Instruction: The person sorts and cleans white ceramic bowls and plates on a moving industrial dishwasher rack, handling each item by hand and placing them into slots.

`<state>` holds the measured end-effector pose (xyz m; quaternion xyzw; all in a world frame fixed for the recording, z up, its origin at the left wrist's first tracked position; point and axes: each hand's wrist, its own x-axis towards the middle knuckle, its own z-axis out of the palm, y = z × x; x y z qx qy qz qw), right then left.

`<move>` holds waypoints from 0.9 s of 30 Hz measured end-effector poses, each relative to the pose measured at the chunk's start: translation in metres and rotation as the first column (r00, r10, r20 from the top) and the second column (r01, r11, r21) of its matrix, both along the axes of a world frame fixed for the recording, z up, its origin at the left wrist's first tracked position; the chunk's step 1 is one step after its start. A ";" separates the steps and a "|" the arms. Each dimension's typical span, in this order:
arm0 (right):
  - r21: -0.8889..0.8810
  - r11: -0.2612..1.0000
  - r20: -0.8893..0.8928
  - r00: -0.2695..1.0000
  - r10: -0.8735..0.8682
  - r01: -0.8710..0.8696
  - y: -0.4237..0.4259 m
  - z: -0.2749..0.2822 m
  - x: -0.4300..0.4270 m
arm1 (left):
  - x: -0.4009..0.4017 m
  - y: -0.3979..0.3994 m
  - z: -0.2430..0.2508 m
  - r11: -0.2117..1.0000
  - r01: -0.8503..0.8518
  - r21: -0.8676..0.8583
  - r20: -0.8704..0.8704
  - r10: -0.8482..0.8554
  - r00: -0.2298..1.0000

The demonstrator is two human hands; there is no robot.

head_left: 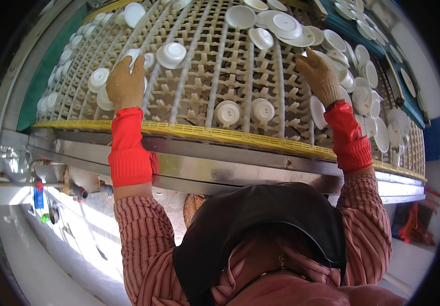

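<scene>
My left hand [125, 84], in a tan knit glove with a red cuff, is over the left half of a pegged conveyor rack. A white bowl [134, 56] shows between its thumb and fingers; whether they grip it is unclear. Beside it are an upturned white bowl [98, 79] and a larger one [171, 55]. My right hand [320, 76], gloved alike, is bent over the edge of the crowded white dishes at the right, its palm side hidden. A white plate [318, 112] leans just below it. Two upturned cups [228, 113] [262, 110] sit between my hands, near the front edge.
The conveyor's yellow edge strip [212, 132] and a steel frame [220, 162] run before me. Stacked white plates [284, 25] lie at the back. More dishes stand at far left and on a teal belt [407, 91] at the right. Pipes and valves [78, 191] are at lower left.
</scene>
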<state>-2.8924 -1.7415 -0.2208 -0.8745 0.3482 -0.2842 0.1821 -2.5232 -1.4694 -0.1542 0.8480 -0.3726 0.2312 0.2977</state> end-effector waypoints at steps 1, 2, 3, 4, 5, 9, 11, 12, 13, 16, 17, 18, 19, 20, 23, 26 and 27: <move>-0.071 0.991 -0.067 0.991 -0.118 0.114 0.001 -0.002 -0.014 | -0.010 0.000 0.001 0.994 0.107 0.013 0.056 -0.107 0.993; -0.130 0.964 -0.125 0.961 -0.247 0.231 -0.001 -0.006 -0.036 | -0.024 -0.008 0.001 0.966 0.250 0.060 0.084 -0.255 0.963; -0.179 0.944 -0.155 0.939 -0.306 0.277 -0.005 -0.012 -0.058 | -0.044 -0.021 -0.005 0.897 0.427 0.113 0.069 -0.435 0.898; -0.226 0.921 -0.177 0.917 -0.358 0.316 -0.009 -0.016 -0.079 | -0.064 -0.031 -0.007 0.797 0.579 0.173 0.034 -0.592 0.805; -0.270 0.894 -0.197 0.889 -0.414 0.356 -0.009 -0.020 -0.101 | -0.087 -0.040 -0.014 0.668 0.705 0.239 -0.020 -0.722 0.691; -0.112 0.907 -0.331 0.846 -0.419 0.406 0.006 -0.018 -0.103 | -0.154 -0.053 -0.048 0.259 0.844 0.470 -0.199 -0.900 0.387; -0.173 0.917 -0.293 0.870 -0.396 0.360 0.010 -0.012 -0.082 | -0.162 -0.054 -0.058 0.255 0.815 0.520 -0.184 -0.899 0.399; -0.228 0.916 -0.258 0.886 -0.384 0.331 0.007 -0.013 -0.078 | -0.163 -0.055 -0.060 0.262 0.801 0.539 -0.165 -0.899 0.405; -0.282 0.910 -0.231 0.899 -0.372 0.304 0.006 -0.011 -0.072 | -0.161 -0.058 -0.057 0.245 0.808 0.536 -0.206 -0.890 0.407; -0.165 0.968 -0.431 0.869 -0.243 0.189 -0.008 -0.010 -0.035 | -0.153 -0.059 -0.053 0.237 0.822 0.518 -0.255 -0.874 0.413; -0.111 0.980 -0.493 0.848 -0.196 0.162 -0.011 -0.010 -0.023 | -0.151 -0.055 -0.051 0.251 0.832 0.495 -0.259 -0.871 0.417; -0.333 0.937 -0.483 0.834 -0.267 0.107 -0.029 -0.039 -0.020 | -0.154 -0.056 -0.048 0.275 0.860 0.430 -0.269 -0.871 0.412; -0.380 0.922 -0.502 0.820 -0.274 0.076 -0.035 -0.042 -0.008 | -0.152 -0.054 -0.049 0.307 0.879 0.366 -0.288 -0.861 0.420; -0.426 0.904 -0.519 0.805 -0.288 0.048 -0.041 -0.045 0.001 | -0.150 -0.052 -0.049 0.343 0.891 0.299 -0.325 -0.841 0.433; -0.421 0.907 -0.622 0.724 -0.297 0.010 -0.042 -0.042 0.014 | -0.147 -0.051 -0.044 0.463 0.876 0.136 -0.562 -0.692 0.453; -0.361 0.932 -0.583 0.787 -0.202 -0.028 -0.030 -0.038 0.017 | -0.151 -0.045 -0.047 0.582 0.796 -0.165 -0.693 -0.643 0.326; -0.359 0.932 -0.543 0.822 -0.170 -0.044 -0.025 -0.037 0.018 | -0.154 -0.045 -0.045 0.634 0.708 -0.312 -0.804 -0.573 0.160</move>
